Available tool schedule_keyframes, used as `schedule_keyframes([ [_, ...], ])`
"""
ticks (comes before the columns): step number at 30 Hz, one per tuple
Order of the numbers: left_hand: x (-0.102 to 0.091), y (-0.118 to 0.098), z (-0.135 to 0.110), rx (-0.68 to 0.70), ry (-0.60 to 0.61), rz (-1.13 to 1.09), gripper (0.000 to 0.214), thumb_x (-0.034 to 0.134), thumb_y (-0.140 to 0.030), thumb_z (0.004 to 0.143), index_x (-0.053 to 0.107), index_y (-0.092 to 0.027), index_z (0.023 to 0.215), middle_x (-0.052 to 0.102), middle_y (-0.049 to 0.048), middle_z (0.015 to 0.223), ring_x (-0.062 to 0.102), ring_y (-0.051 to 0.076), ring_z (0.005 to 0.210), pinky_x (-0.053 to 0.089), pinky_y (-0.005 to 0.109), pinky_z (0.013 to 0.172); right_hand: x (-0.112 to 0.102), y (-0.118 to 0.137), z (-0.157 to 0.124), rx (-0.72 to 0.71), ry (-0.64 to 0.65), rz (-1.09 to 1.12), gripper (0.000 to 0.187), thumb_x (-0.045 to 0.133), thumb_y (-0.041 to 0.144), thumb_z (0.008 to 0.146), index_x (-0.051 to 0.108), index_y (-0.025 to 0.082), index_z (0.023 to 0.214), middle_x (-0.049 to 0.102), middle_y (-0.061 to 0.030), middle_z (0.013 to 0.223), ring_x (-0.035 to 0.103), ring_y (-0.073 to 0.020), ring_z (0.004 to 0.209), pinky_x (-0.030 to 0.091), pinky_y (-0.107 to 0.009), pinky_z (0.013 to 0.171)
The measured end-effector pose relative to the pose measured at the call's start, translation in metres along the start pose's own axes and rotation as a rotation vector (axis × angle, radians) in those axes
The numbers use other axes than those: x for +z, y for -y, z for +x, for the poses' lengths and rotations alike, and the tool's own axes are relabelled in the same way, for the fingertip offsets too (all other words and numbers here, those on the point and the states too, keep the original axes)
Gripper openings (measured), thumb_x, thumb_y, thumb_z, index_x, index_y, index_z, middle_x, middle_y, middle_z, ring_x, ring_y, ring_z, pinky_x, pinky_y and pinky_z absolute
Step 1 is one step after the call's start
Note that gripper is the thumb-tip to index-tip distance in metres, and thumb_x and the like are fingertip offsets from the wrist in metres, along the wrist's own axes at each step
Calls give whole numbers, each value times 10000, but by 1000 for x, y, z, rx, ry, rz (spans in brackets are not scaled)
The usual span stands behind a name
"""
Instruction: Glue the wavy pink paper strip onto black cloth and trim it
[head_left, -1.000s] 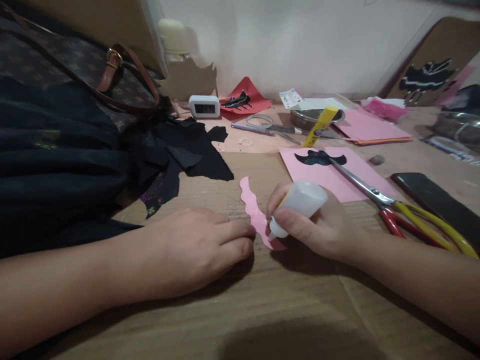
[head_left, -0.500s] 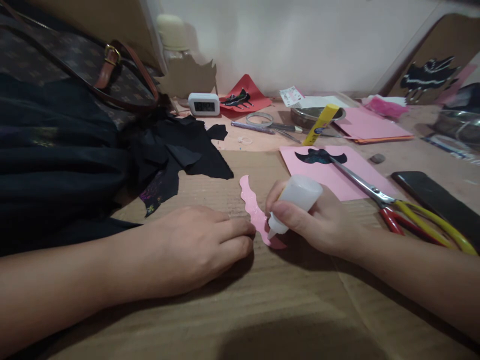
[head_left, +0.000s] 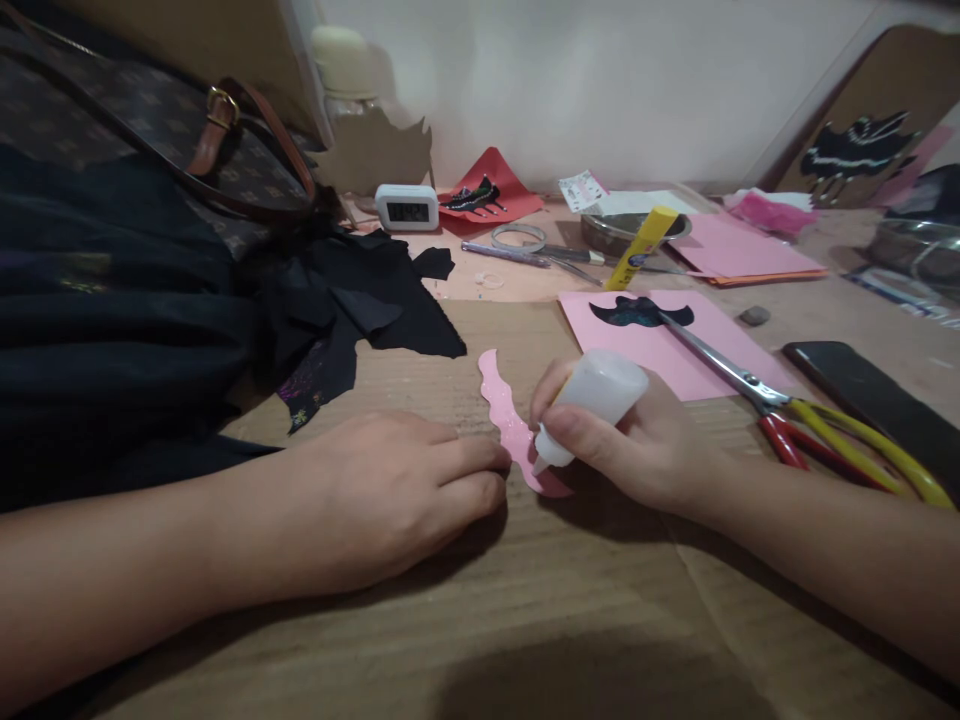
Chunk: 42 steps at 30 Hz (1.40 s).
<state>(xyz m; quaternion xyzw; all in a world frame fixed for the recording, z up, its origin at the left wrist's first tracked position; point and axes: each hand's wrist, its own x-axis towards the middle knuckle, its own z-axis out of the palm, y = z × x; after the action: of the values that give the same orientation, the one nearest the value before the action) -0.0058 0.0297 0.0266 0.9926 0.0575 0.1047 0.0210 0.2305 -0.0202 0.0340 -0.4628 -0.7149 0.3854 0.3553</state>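
A wavy pink paper cutout (head_left: pixel 508 415) with glossy specks lies on the brown cardboard (head_left: pixel 592 600). My right hand (head_left: pixel 637 440) grips a white squeeze glue bottle (head_left: pixel 604 388), tilted with its nozzle down at the lower part of the cutout. From the left, my left hand (head_left: pixel 420 490) rests on the cardboard, fingers curled together and fingertips pressed at the cutout's left edge; the thumb is hidden. Behind the bottle, a black wavy cutout (head_left: pixel 630 312) sits on a pink sheet (head_left: pixel 712 345), and scissors (head_left: pixel 757 390) with red and yellow handles lie across that sheet.
A yellow glue stick (head_left: pixel 641 250) stands tilted behind the pink sheet. Right of the scissors is a dark phone-like slab (head_left: pixel 862 390). Black fabric-like scraps (head_left: pixel 382 295) lie at left, near a white digital clock (head_left: pixel 407 208). A metal bowl (head_left: pixel 600 235) sits farther back.
The glue bottle's nozzle has shifted very slightly left along the pink cutout. My left hand has stayed in place.
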Motion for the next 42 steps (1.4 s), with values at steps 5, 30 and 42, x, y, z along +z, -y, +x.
schedule_keyframes([
  [5,-2,2,2,50,45,-29,202,456,-179,1028,649,-183,1087,709,40,1042,639,169,744,473,310,630,-1,1,-1,2,28,12,309,603,396,930,576,187,703,652,-19,616,584,-142,546,436,-257,510],
  [30,-1,2,1,34,25,-58,165,473,-163,1018,629,-191,1063,691,24,982,606,145,681,412,289,590,-2,1,1,-34,68,60,273,629,360,931,590,187,723,658,-5,620,599,-127,551,458,-227,510],
  [42,-2,2,1,50,34,-8,169,449,-161,1025,615,-182,1050,678,23,961,580,154,663,406,320,577,-3,3,0,-18,67,51,262,632,357,925,617,181,732,682,-13,624,617,-131,556,469,-230,522],
])
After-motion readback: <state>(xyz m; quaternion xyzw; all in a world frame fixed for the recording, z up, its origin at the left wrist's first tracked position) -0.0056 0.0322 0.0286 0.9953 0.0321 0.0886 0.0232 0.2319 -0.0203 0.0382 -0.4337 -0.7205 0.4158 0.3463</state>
